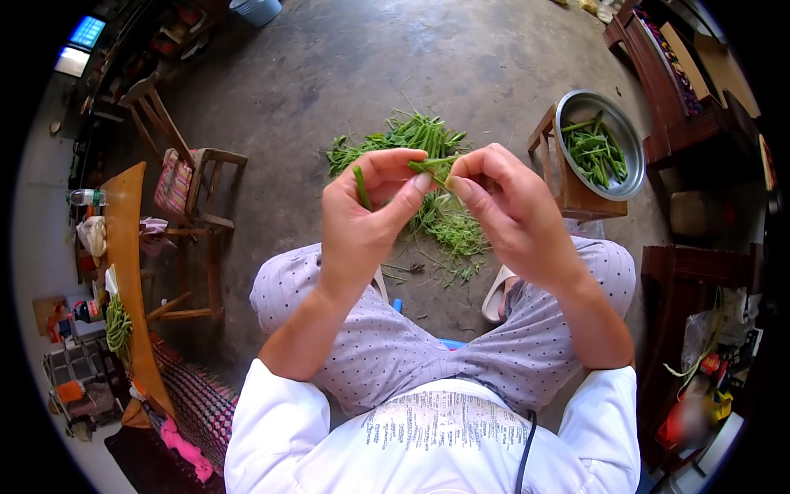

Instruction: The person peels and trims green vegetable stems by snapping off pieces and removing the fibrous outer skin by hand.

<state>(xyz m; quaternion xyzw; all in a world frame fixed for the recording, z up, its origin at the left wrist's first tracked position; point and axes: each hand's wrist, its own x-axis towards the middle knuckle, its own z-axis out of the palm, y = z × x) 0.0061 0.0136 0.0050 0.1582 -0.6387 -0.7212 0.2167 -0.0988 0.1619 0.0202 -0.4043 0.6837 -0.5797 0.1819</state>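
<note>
My left hand [370, 198] is closed round green stems [360, 188], with one short piece sticking up from the palm and another held between thumb and forefinger. Opposite it, my right hand [502, 193] pinches the other end of that thin green stem [434, 167]. Both hands are raised over a heap of leafy green stalks [420, 134] on the floor. Nearer my feet lies a looser pile of thin leafy bits [457, 235]. To the right, a metal basin [629, 140] holds cut green stems [594, 152].
The basin rests on a wooden stool [580, 200]. At the left are a wooden chair [197, 177] and a table [123, 239] with green beans or stems on it. Dark wooden furniture [658, 107] stands at the right. A blue bucket [257, 10] is at the back.
</note>
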